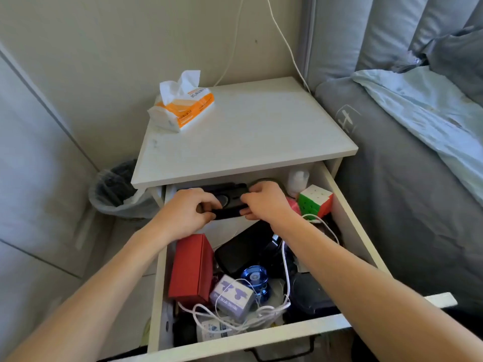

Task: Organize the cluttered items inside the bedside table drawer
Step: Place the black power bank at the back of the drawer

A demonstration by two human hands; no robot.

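1. The drawer (pixel 347 205) of the bedside table (pixel 245 131) is pulled out, with both of the person's arms reaching in over its front edge
2. The left hand (pixel 183 212) and right hand (pixel 264 202) sit close together at the back of the drawer, each with fingers curled round one end of a flat black case (pixel 227 207) – left at its left end, right at its right end
3. The tabletop overhangs the back of the drawer, so what lies furthest in is hidden
4. Just right of the right hand stands a cube puzzle (pixel 315 201), with a white bottle (pixel 298 180) behind it in the back right corner
5. Nearer the front: a red box (pixel 190 267) along the left wall, a black pouch (pixel 243 252) in the middle, a blue yo-yo (pixel 254 279) and a small purple box (pixel 231 296)
6. A white cable (pixel 286 273) loops across the front items and runs up the right side towards the cube puzzle – it lies tangled over the purple box
7. A tissue pack (pixel 183 105) lies on the tabletop; a lined bin (pixel 117 189) stands left of the table and a bed (pixel 418 158) is on the right
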